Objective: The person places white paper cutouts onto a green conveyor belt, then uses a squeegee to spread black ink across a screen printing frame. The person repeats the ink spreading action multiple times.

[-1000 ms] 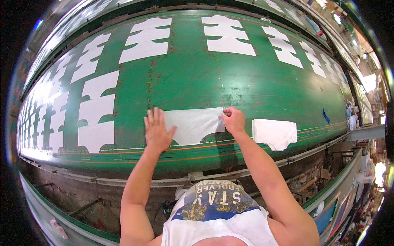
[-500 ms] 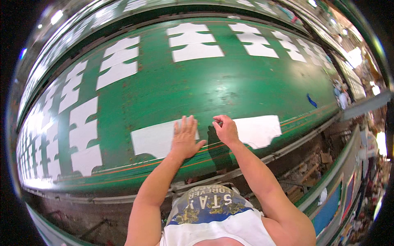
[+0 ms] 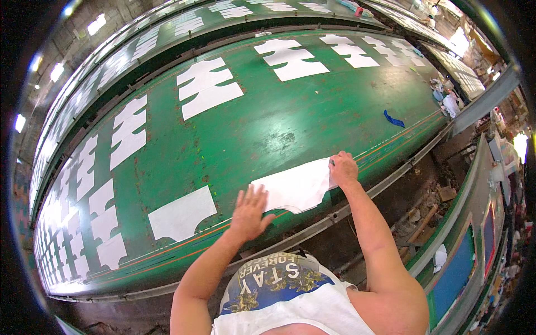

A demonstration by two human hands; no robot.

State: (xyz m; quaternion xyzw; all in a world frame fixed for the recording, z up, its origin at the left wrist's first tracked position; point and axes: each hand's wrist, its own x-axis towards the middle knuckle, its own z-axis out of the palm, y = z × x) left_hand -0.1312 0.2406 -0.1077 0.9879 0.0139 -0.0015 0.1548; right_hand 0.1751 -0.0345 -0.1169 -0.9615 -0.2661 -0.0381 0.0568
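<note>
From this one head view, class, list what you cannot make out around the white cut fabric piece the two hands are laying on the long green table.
- Right hand: its fingertips curl over the white cut fabric piece; whether they pinch it is hidden.
- Left hand: its palm covers the piece's near left corner.
- Small blue scrap: too small to identify.
- Long green table: its far left end blurs into the fisheye rim.

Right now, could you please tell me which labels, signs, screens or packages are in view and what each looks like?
Printed graphic on the person's white sleeveless shirt: bottom centre, curved blue panel with pale lettering and gold ornament.
Flat blue panels: along the right rack, rectangular; details too small to tell.
</note>
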